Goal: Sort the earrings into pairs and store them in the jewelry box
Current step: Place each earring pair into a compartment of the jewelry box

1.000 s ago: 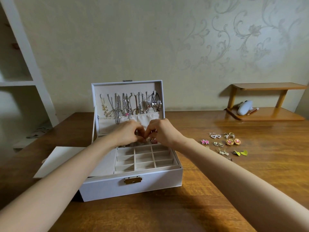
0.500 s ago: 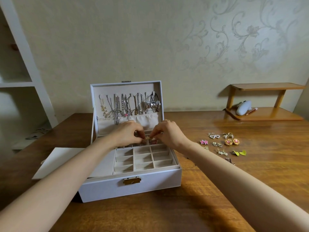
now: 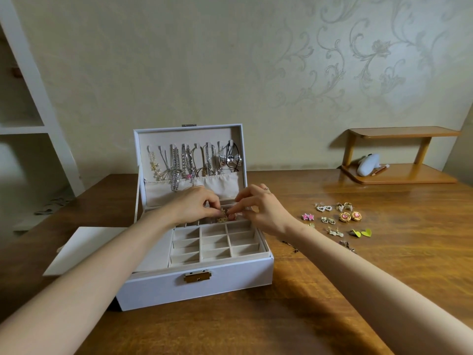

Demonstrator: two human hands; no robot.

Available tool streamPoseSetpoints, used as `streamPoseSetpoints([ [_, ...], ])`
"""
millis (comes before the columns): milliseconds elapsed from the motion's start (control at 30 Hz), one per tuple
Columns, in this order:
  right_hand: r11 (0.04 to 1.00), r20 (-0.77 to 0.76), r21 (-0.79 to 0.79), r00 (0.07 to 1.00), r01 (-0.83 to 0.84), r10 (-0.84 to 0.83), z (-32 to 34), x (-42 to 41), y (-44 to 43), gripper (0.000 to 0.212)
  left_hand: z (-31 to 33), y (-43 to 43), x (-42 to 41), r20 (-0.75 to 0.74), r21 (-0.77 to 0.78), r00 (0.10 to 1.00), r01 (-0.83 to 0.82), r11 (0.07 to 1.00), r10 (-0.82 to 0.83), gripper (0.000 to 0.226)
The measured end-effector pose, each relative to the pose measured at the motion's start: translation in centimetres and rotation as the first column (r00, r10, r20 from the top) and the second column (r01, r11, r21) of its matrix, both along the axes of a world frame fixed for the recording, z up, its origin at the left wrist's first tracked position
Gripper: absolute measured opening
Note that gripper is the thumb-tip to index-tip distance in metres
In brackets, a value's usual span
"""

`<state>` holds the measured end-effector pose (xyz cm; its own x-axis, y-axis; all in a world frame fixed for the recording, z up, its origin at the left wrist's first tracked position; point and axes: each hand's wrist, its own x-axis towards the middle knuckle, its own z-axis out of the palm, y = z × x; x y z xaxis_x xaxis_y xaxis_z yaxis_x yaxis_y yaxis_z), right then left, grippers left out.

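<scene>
The box (image 3: 194, 285) is sitting open on the table (image 3: 332, 290). Its lid (image 3: 188, 134) is standing up at the back, so the necklaces (image 3: 192, 160) are hanging down flat and the little slots (image 3: 217, 242) below are easy to reach. Both hands are meeting over the back row of slots. The left hand (image 3: 194, 206) is curling its fingers and pinching the gold earrings (image 3: 223, 216). The right hand (image 3: 261, 211) is pinching them too, with thumb and fingertip close together. I think two hands are being used because the earrings are so tiny — one is steadying while the other is setting them in place. Which slot they are going into is too small to tell. The other earrings (image 3: 335, 219) are lying in twos on the table, to the right of the box and near the right hand — likely so each pair is easy to grab. The front slots are looking bare, so I think the job is only starting.
</scene>
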<state>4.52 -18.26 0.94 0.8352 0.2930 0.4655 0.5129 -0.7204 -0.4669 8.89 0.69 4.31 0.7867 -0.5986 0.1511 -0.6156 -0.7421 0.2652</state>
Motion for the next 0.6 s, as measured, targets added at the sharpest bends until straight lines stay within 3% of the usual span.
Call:
streamPoseSetpoints([
  [167, 1.0, 0.034, 0.014, 0.999, -0.005, 0.004, -0.13, -0.41, -0.47, 0.02, 0.1, 0.41, -0.08, -0.116, -0.034, 0.992, 0.054, 0.998, -0.058, 0.004],
  [333, 0.998, 0.037, 0.054, 0.999, 0.01, -0.012, -0.5, -0.41, -0.64, 0.019, -0.68, 0.32, 0.6, 0.035, 0.016, 0.999, 0.008, 1.0, -0.008, 0.008],
  [500, 1.0, 0.024, -0.001, 1.0, 0.021, -0.021, -0.78, -0.14, -0.67, 0.018, -0.37, 0.4, 0.66, -0.003, -0.016, 1.0, -0.007, 1.0, 0.007, 0.019],
  [600, 0.998, 0.032, 0.035, 0.998, 0.046, -0.047, -0.56, -0.31, -1.08, 0.018, -0.06, 0.76, 0.48, -0.012, -0.089, 1.0, -0.007, 0.996, 0.006, 0.009],
])
